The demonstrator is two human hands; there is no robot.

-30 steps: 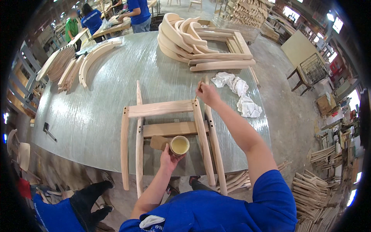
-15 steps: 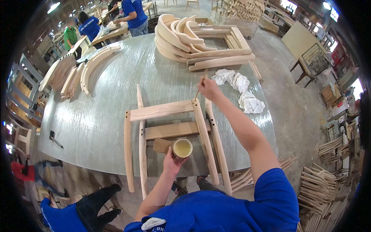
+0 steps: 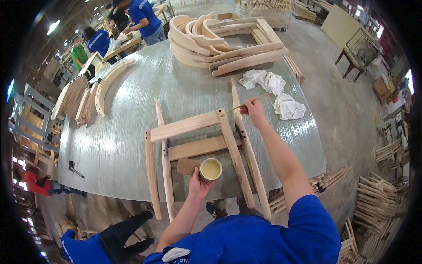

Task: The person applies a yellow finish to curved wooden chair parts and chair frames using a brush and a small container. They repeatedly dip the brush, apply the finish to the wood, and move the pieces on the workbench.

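Head view: wooden frame (image 3: 198,149) lying flat on the grey worktable (image 3: 132,123), partly assembled, rails joined and loose slats beside it; gluing appears under way, not finished. Right hand (image 3: 254,112) pinched around a thin brush (image 3: 242,106), tip at a frame joint. Left hand (image 3: 198,185) wrapped around a cup of glue (image 3: 211,169). White rags (image 3: 274,92) and stacked curved wooden parts (image 3: 220,44) further back. Workshop, concrete floor, other workers at benches.

Left hand (image 3: 198,187) cupped, grip closed; right hand (image 3: 254,112) outstretched, pinching.

Bare matt wooden chair frame (image 3: 193,145)
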